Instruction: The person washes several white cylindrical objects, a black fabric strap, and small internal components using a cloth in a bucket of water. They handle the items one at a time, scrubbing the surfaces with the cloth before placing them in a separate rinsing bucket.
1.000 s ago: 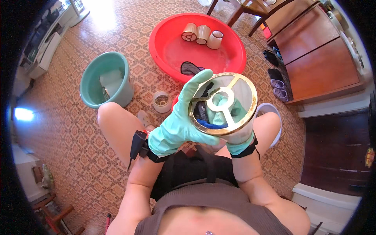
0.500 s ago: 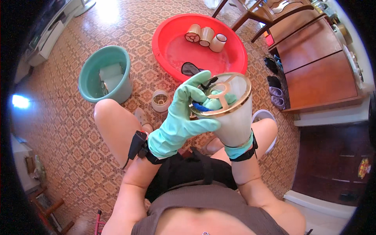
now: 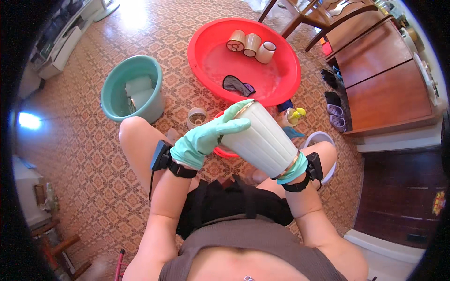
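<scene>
A white ribbed lampshade (image 3: 262,138) with gold rims lies tilted between my two hands, above my lap. My left hand (image 3: 199,140), in a mint-green rubber glove, is closed around its upper left end, the fingers over the rim. Gloved to match, my right hand (image 3: 295,169) reaches into the lower right end. Only its wrist and cuff show; the shade hides its fingers and anything they hold. Beyond, three smaller cream lampshades (image 3: 251,44) lie in a red basin (image 3: 196,58), with a dark mesh piece (image 3: 236,85) near its front side.
A teal bucket (image 3: 152,107) at the left holds water and pale objects. Near my left knee stands a small white-and-gold shade (image 3: 197,118). A spray bottle (image 3: 290,118) with a yellow-green head is behind the held shade. A cabinet (image 3: 375,61) and clogs (image 3: 336,119) line the right.
The lampshade has tipped over to the right, so its ribbed side faces me rather than its open ring end. The blue thing and the right fingers seen inside are now hidden.
</scene>
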